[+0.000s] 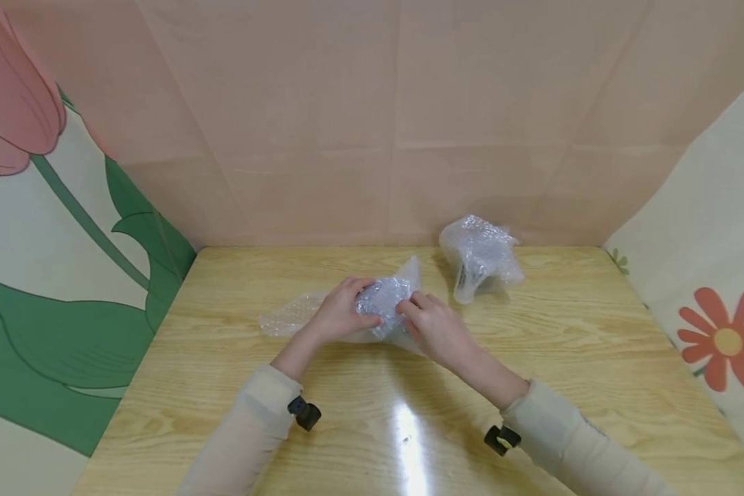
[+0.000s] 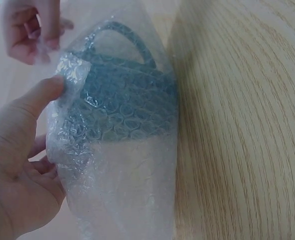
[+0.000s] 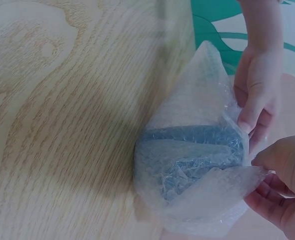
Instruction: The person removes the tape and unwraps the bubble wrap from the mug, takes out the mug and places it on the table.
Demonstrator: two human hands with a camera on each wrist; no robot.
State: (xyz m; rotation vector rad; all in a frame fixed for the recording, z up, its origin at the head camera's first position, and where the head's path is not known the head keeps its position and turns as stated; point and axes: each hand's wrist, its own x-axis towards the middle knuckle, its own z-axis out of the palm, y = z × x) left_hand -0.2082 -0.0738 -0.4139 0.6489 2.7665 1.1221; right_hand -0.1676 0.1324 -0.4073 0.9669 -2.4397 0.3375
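A blue mug [image 2: 122, 95] with a looped handle shows through clear bubble wrap [image 1: 384, 297] in the middle of the wooden table. My left hand [image 1: 339, 311] grips the wrapped mug from its left side, thumb in front and fingers behind. At the right side, my right hand [image 1: 437, 327] pinches a loose edge of the wrap between thumb and fingers, as the right wrist view shows. A long flap of bubble wrap [image 1: 291, 315] spreads out to the left under my left hand. Part of the mug is hidden by the wrap and my hands.
Another bubble-wrapped bundle [image 1: 480, 255] stands at the back right of the table [image 1: 254, 269], its contents unclear. A pink cloth backdrop [image 1: 384, 124] rises behind the table's far edge. Flower-printed panels flank both sides.
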